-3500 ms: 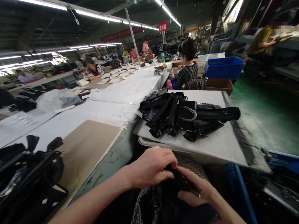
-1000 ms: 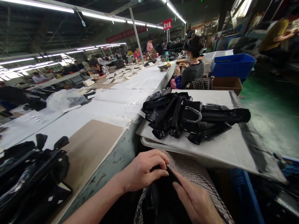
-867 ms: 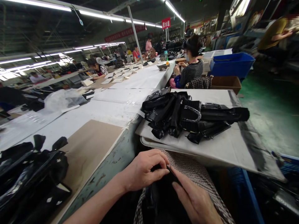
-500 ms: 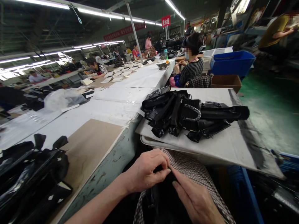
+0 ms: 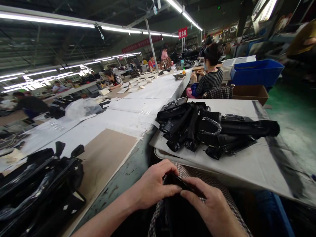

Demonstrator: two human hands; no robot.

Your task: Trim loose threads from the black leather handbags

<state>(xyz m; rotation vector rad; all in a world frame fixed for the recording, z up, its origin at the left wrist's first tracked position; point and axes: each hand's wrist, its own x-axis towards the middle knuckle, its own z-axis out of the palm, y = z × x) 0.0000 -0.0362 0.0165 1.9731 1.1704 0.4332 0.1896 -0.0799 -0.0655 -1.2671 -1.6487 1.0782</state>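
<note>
Head view: left hand (image 5: 158, 182), right hand (image 5: 211, 199) pinch black material (image 5: 181, 209).

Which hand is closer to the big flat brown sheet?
Left. The left hand is to the right of the brown sheet, not touching it; the right hand is farther right, past the left hand.

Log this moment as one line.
left hand: holding black item | right hand: holding same item | nearby: checked cloth | ahead: black bags piled on white-topped table

Black material (image 5: 184, 210) partly out of frame
</note>
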